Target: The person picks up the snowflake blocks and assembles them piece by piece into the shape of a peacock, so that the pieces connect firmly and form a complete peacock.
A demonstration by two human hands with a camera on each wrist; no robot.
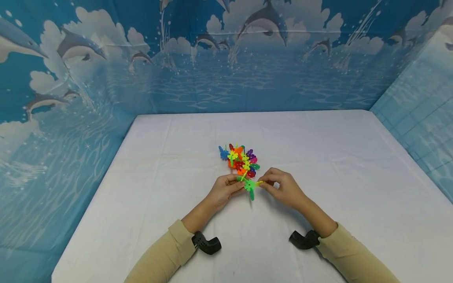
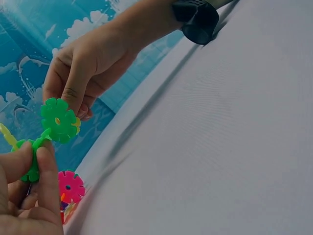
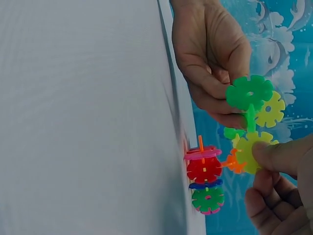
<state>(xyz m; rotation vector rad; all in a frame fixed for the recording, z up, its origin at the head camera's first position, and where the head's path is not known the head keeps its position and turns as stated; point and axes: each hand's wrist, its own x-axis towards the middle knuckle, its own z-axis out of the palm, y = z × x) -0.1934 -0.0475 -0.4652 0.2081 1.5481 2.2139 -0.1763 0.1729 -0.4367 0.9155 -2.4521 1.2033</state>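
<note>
Dolphin-printed blue sheeting point(image 1: 70, 102) walls in a table covered with a white cloth point(image 1: 318, 165), and both hands meet near its middle. Just beyond them lies a heap of bright plastic snowflake-shaped interlocking discs point(image 1: 240, 159) in red, orange, purple, blue and green. Between the hands is a small joined cluster of green and yellow plastic discs point(image 1: 249, 185), held a little above the cloth. At the cluster's left, the left hand point(image 1: 223, 191) pinches a green disc between thumb and forefinger, fingers curled. On the cluster's right side, the right hand point(image 1: 283, 188) pinches a yellow-green disc (its other fingers are folded in). Both forearms wear beige sleeves point(image 1: 166, 255).
</note>
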